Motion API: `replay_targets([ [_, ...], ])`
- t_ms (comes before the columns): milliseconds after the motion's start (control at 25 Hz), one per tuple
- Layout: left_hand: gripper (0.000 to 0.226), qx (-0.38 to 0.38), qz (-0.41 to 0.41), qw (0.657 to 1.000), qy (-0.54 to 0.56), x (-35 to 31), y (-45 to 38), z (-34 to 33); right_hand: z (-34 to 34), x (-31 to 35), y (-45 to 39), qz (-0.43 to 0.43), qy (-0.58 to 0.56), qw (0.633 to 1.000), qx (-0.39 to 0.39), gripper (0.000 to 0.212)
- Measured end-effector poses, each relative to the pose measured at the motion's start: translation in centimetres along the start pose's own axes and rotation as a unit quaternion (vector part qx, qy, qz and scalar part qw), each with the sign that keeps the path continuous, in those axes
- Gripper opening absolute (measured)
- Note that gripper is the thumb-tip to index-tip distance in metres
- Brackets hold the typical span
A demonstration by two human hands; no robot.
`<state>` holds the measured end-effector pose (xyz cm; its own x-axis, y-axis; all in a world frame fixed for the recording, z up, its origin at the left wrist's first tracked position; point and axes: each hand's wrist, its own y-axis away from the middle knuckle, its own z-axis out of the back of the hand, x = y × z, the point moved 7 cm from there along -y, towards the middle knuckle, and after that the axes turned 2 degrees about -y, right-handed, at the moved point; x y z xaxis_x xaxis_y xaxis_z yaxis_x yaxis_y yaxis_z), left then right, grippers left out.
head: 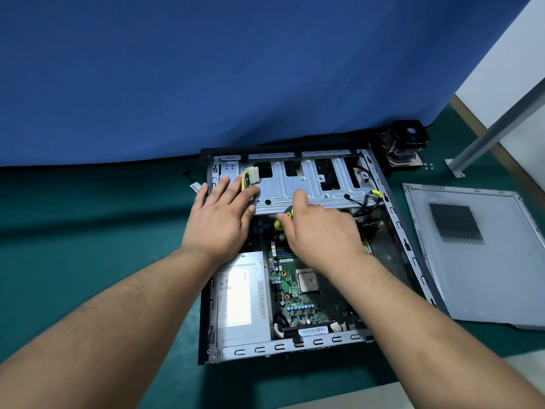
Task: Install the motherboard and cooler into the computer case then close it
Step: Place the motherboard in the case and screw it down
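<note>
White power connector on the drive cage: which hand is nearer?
Left. The left hand lies flat on the drive cage, fingertips just below the white power connector. The right hand grips a yellow-handled screwdriver further right.

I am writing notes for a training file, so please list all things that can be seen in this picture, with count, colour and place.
computer case: one, grey metal, open, lying on the mat at centre
motherboard: one, green, inside the case
power supply: one, silver, inside the case, near left
drive cage: one, grey, far part of the case
cooler: one, black, on the mat beyond the far right corner of the case
side panel: one, grey, flat on the mat right of the case
screwdriver: one, yellow and black, in the right hand
mat: one, green
backdrop: one, blue
left hand: flat on the drive cage
right hand: gripping the screwdriver
</note>
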<state>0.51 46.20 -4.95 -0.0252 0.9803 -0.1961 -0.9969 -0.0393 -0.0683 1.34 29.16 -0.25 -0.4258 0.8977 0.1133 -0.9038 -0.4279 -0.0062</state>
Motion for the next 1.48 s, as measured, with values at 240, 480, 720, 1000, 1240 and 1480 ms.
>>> replay_targets([
  [240,0.046,0.006,0.002,1.0,-0.004,0.0,-0.1,-0.1,-0.1,-0.6,-0.1,-0.021,-0.04,0.998,0.035,0.037],
  [480,0.047,0.009,0.002,1.0,-0.011,0.0,0.0,-0.1,0.0,0.3,-0.1,-0.04,0.015,0.999,-0.021,0.034],
  [720,0.046,0.006,0.001,1.0,-0.007,0.1,-0.1,-0.2,-0.6,0.4,0.4,0.019,-0.077,0.996,0.045,0.031],
  [1000,0.047,0.002,-0.004,1.0,-0.006,0.1,-0.1,-0.3,-0.6,-1.1,0.2,-0.096,0.004,0.995,-0.026,0.041],
  [1240,0.046,-0.005,-0.007,1.0,-0.006,0.2,-0.1,-0.5,-1.2,-1.1,1.3,-0.058,-0.104,0.993,0.018,0.038],
  [1480,0.052,0.017,-0.006,1.0,0.002,-0.2,0.3,0.3,1.1,-7.8,6.9,-0.239,-0.268,0.929,0.09,0.025],
])
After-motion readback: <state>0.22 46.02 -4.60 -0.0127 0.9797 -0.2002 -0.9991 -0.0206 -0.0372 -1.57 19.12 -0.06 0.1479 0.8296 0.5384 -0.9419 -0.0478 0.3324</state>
